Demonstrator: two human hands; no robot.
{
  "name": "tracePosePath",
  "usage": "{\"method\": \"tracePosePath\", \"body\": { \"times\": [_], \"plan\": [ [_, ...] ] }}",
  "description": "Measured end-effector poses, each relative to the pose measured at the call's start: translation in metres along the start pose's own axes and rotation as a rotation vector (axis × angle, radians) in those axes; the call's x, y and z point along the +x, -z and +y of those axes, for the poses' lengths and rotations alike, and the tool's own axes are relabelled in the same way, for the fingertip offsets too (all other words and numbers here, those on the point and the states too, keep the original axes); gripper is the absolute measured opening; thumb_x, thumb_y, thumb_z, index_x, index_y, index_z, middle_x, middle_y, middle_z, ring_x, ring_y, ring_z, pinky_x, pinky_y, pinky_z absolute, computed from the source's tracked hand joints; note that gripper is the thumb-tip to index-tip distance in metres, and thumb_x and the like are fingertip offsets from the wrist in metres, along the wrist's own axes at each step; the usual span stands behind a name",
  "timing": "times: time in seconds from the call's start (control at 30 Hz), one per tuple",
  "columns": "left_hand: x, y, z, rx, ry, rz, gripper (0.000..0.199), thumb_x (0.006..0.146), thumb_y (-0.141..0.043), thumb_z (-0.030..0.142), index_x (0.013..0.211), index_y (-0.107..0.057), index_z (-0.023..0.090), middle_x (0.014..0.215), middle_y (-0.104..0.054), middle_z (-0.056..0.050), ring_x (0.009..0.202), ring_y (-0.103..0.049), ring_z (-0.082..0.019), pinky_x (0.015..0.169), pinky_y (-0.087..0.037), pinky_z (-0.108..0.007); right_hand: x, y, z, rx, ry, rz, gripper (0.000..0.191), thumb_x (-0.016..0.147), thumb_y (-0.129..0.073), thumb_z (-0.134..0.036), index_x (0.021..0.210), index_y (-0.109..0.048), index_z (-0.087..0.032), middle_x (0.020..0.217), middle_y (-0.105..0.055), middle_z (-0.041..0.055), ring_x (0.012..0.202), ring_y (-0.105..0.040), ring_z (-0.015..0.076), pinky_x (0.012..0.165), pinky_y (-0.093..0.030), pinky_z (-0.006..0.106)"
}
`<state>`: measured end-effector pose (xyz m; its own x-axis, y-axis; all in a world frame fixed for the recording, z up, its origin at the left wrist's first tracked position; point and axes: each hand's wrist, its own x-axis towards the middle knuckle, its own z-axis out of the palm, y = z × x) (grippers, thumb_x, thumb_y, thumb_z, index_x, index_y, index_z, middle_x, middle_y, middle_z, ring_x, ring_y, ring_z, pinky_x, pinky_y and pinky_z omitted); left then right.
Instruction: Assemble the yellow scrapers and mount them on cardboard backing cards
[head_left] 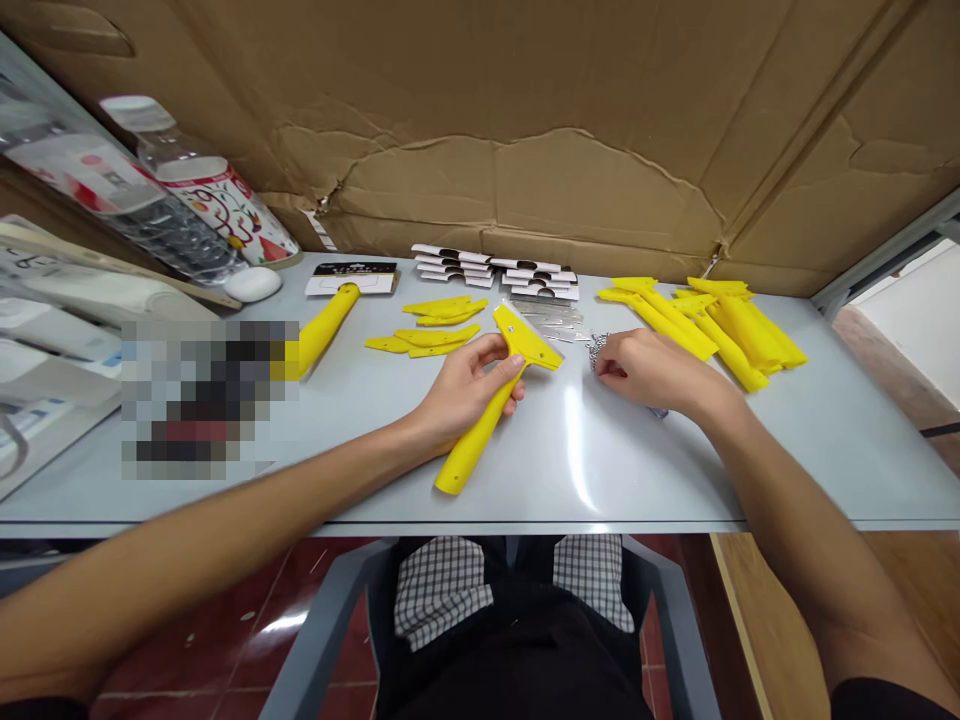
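My left hand (461, 390) is closed around the neck of a yellow scraper (480, 435), its head tilted up and away from me and its handle pointing toward the table's front edge. Two small screws or holes show on the head, and a thin clear or metal strip lies along its edge. My right hand (649, 370) has its fingers pinched at a small pile of silver screws (598, 350); whatever is between the fingertips is hidden. Thin metal blades (551, 318) lie behind the scraper. Flat yellow plates (439, 342) rest left of it.
Yellow scraper handles (720, 325) are heaped at right. Folded white-and-black cards (457, 265) stand at the back. At left lie a yellow scraper (330, 325) with a card (352, 278), a pixelated patch, and bottles (217, 200). Cardboard (487, 100) walls the back of the table (645, 480).
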<state>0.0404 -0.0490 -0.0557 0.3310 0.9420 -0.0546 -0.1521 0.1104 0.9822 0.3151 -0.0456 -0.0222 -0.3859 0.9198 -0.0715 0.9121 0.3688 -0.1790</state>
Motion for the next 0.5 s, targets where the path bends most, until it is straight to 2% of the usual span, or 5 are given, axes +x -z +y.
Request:
{"method": "tracePosePath", "body": {
  "times": [0.13, 0.23, 0.37, 0.5],
  "plan": [
    [0.0, 0.0, 0.0, 0.005, 0.005, 0.005, 0.015, 0.096, -0.077, 0.023, 0.108, -0.072, 0.015, 0.085, -0.068, -0.004, 0.062, -0.066, -0.013, 0.049, -0.054, -0.022, -0.001, 0.004, 0.002, 0.01, -0.012, -0.012, 0.016, 0.09, -0.063, -0.021, 0.079, -0.073, -0.026, 0.091, -0.077, 0.0075, 0.075, -0.065, 0.0242, 0.065, -0.042, 0.039],
    [0.0, -0.001, 0.0, -0.004, 0.006, 0.008, 0.016, 0.096, -0.078, 0.024, 0.108, -0.073, 0.015, 0.082, -0.068, -0.004, 0.062, -0.066, -0.014, 0.05, -0.054, -0.023, -0.004, 0.016, 0.006, 0.123, 0.045, 0.083, 0.012, 0.089, -0.064, -0.021, 0.083, -0.074, -0.024, 0.09, -0.078, 0.0058, 0.079, -0.067, 0.0236, 0.072, -0.047, 0.039],
    [-0.001, -0.001, -0.001, 0.008, -0.008, -0.007, 0.015, 0.097, -0.077, 0.024, 0.108, -0.073, 0.015, 0.083, -0.068, -0.004, 0.062, -0.067, -0.013, 0.049, -0.054, -0.023, -0.007, 0.029, 0.007, 0.448, 0.037, 0.27, 0.012, 0.093, -0.069, -0.031, 0.086, -0.074, -0.023, 0.087, -0.075, 0.0046, 0.07, -0.059, 0.0176, 0.069, -0.049, 0.037],
    [-0.002, 0.001, -0.002, 0.063, -0.023, -0.035, 0.016, 0.099, -0.075, 0.026, 0.109, -0.07, 0.015, 0.088, -0.069, -0.004, 0.06, -0.066, -0.011, 0.048, -0.054, -0.021, 0.0, 0.017, -0.004, 0.828, -0.019, 0.33, 0.022, 0.088, -0.081, -0.043, 0.086, -0.075, -0.023, 0.091, -0.074, 0.0052, 0.081, -0.064, 0.0192, 0.069, -0.053, 0.035]
  ]
}}
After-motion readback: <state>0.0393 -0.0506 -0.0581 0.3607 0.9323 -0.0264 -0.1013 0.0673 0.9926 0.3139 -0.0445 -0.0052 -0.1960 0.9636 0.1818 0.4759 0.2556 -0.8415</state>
